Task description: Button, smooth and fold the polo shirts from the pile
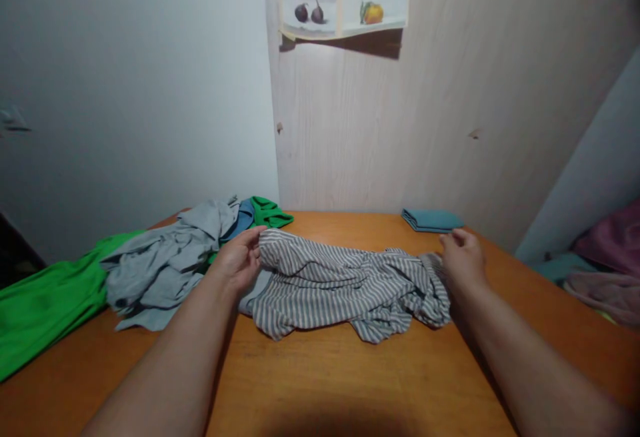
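A crumpled grey-and-white striped garment (pixel 340 283) stretches sideways across the table, its lower folds lying on the wood. I cannot make out its exact kind. My left hand (pixel 239 262) pinches its upper left corner, lifting that end a little. At the opposite end my right hand (pixel 464 257) is closed on the garment's right edge, with the fingertips partly hidden. A pale grey piece of cloth (pixel 255 291) peeks out beside my left hand, under the striped fabric.
Left of my hands lies a heap with a grey garment (pixel 165 263), a bright green cloth (pixel 55 297) and a blue piece (pixel 241 218). A folded teal cloth (pixel 433 219) sits at the back right of the wooden table (pixel 350 383). Behind it stands a wall with fruit pictures (pixel 345 7).
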Demonstrator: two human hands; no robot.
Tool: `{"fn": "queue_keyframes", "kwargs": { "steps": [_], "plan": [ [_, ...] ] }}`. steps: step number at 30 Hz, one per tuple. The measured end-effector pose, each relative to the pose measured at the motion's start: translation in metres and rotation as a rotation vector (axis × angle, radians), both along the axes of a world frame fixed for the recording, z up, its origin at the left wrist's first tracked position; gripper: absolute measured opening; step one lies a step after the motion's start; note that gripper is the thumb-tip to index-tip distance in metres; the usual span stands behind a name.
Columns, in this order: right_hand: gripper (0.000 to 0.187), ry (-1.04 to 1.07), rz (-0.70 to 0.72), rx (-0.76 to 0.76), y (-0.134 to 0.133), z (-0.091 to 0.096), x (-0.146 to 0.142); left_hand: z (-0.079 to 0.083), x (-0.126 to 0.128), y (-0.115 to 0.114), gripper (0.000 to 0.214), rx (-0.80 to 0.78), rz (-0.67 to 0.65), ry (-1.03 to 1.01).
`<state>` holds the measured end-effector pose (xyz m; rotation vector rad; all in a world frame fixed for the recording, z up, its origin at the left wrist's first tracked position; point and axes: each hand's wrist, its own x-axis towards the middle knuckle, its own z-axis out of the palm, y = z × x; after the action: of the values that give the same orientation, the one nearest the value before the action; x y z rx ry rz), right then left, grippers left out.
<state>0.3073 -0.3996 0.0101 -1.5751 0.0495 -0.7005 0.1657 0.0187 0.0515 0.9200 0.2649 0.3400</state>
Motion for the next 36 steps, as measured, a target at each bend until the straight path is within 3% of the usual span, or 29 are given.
{"fn": "queue_keyframes", "kwargs": {
  "steps": [2, 3, 8, 10, 13, 15, 17, 19, 22, 25, 28, 30, 32, 36],
  "plan": [
    [0.031, -0.051, -0.014, -0.167, 0.015, 0.008, -0.016, 0.000, -0.001, 0.000, 0.010, -0.001, 0.002, 0.009],
    [0.029, -0.068, 0.054, -0.298, 0.024, 0.012, -0.027, 0.000, -0.001, 0.000, 0.010, 0.004, 0.010, 0.014],
    [0.032, -0.084, 0.707, -0.770, 0.066, 0.026, -0.090, -0.007, 0.001, -0.001, 0.021, 0.164, 0.088, 0.020],
    [0.032, -0.095, 0.886, -0.917, 0.077, 0.025, -0.107, -0.012, 0.003, -0.002, 0.030, 0.227, 0.109, 0.001],
    [0.054, -0.165, 0.984, -1.133, 0.086, 0.020, -0.118, -0.020, 0.005, -0.002, 0.041, 0.440, 0.073, 0.016],
    [0.042, -0.184, 0.980, -1.225, 0.089, 0.017, -0.117, -0.025, 0.006, -0.001, 0.045, 0.637, 0.003, 0.042],
    [0.016, -0.152, 0.976, -1.221, 0.089, 0.015, -0.114, -0.029, 0.007, -0.001, 0.046, 0.813, -0.086, 0.059],
    [0.014, -0.075, 1.011, -1.102, 0.088, 0.017, -0.110, -0.031, 0.007, -0.002, 0.045, 0.968, -0.140, 0.063],
    [0.013, 0.080, 1.080, -0.682, 0.083, 0.023, -0.103, -0.034, 0.004, -0.004, 0.037, 1.100, -0.192, 0.070],
    [0.015, 0.199, 0.979, -0.189, 0.075, 0.026, -0.091, -0.038, 0.002, -0.005, 0.023, 1.081, -0.250, 0.123],
    [0.022, 0.232, 0.709, 0.054, 0.063, 0.022, -0.067, -0.040, 0.003, -0.001, 0.021, 1.037, -0.161, 0.162],
    [0.025, 0.225, 0.446, 0.010, 0.054, 0.016, -0.050, -0.038, 0.005, 0.000, 0.020, 1.054, -0.056, 0.148],
    [0.030, 0.175, 0.223, -0.134, 0.045, 0.011, -0.037, -0.034, 0.005, -0.002, 0.018, 1.091, 0.032, 0.104],
    [0.041, -0.072, 0.052, -0.410, 0.037, 0.012, -0.033, -0.030, 0.000, -0.021, 0.016, 1.086, 0.033, 0.023]
  ]
}}
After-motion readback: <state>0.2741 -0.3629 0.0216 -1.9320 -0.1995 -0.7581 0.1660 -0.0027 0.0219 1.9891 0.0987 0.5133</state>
